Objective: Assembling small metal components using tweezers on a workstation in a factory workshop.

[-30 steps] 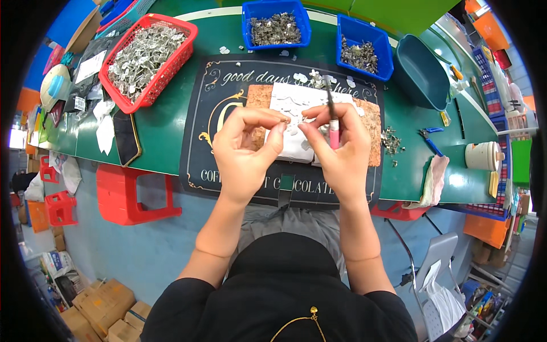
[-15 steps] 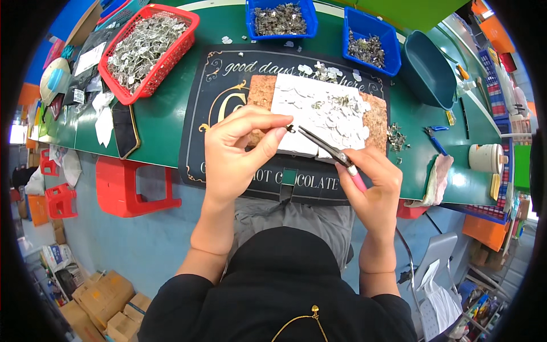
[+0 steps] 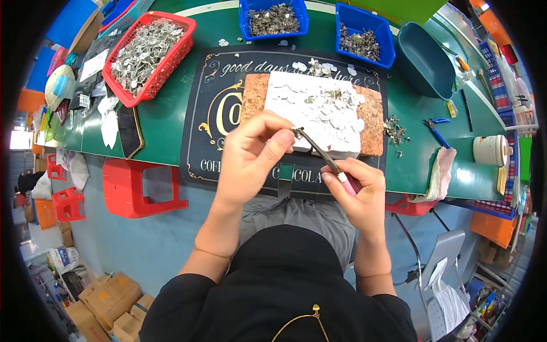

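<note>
My left hand (image 3: 250, 157) is closed in a pinch on a small dark metal piece (image 3: 297, 132), whose exact kind is too small to make out. In my right hand (image 3: 364, 194) are long dark tweezers (image 3: 320, 151) with a pink grip, their tips meeting the piece at my left fingertips. Both hands are over the near edge of a white block (image 3: 280, 94) covered with loose white flakes and small metal bits. The white block rests on a brown, cork-like slab (image 3: 254, 94), on a black printed mat (image 3: 196, 137).
A red basket (image 3: 149, 90) of metal pieces stands at the far left. Two blue bins (image 3: 273, 33) with small metal parts and a dark green tub (image 3: 424, 62) line the back. Blue-handled pliers (image 3: 439, 134), a cloth (image 3: 441, 171) and a white roll (image 3: 490, 150) lie at right.
My right hand has moved left and slightly down, bringing the tweezer tips against the small piece. My left hand has shifted slightly right, still pinching.
</note>
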`<action>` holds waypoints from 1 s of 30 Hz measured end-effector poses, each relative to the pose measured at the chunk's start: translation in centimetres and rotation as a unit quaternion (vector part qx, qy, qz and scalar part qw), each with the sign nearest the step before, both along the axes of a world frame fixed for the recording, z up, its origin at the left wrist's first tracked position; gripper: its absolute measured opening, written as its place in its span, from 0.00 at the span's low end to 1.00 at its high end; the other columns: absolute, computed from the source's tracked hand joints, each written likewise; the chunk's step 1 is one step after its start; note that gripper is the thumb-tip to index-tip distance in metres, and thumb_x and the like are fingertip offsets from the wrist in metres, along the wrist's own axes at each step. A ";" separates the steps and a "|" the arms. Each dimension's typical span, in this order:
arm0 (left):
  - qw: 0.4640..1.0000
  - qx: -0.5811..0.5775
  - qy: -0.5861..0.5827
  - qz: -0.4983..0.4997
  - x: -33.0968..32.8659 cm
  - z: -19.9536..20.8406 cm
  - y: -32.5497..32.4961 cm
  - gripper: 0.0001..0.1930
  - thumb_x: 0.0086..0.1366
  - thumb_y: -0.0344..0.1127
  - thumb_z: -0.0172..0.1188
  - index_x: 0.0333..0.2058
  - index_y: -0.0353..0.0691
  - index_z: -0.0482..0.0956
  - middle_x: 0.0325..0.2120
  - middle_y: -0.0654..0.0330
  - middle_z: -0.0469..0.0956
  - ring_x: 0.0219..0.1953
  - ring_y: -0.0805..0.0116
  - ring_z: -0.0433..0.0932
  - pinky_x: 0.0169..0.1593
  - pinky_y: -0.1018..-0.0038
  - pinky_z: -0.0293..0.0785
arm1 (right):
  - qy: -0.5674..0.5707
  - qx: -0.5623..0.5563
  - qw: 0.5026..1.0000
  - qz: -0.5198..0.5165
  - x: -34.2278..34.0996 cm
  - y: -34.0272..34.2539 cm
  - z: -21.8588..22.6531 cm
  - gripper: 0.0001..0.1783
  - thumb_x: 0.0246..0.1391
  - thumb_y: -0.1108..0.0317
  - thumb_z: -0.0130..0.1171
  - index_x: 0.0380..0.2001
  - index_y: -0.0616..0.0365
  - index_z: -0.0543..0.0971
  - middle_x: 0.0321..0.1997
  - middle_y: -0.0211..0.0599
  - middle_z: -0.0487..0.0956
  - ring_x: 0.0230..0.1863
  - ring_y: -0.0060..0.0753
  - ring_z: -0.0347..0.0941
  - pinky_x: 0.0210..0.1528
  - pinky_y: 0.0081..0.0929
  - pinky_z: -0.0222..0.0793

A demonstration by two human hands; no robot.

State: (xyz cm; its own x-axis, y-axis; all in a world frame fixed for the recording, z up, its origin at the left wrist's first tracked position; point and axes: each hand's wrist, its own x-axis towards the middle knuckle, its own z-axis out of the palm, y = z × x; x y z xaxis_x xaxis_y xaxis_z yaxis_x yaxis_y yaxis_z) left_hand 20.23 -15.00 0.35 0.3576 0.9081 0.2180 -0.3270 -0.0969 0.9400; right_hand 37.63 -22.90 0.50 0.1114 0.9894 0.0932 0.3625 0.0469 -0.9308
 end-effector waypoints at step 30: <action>0.992 0.078 0.057 0.086 1.9 -0.6 -1.3 0.06 0.64 0.31 0.52 0.31 0.33 0.70 0.24 0.64 0.71 0.28 0.79 0.69 0.33 0.83 0.65 | 0.184 -0.083 0.979 0.008 -1.2 -1.5 -1.7 0.04 0.48 0.74 0.59 0.25 0.63 0.75 0.18 0.23 0.70 0.17 0.10 0.61 0.20 0.10 0.54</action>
State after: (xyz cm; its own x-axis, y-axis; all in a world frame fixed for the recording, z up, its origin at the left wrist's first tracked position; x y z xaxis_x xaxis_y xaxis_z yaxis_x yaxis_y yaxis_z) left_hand 22.17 -16.27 -0.26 0.2316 0.9162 0.3269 -0.1853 -0.2883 0.9394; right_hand 36.48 -24.40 -1.22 0.0926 0.9893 -0.1125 0.0017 -0.1132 -0.9936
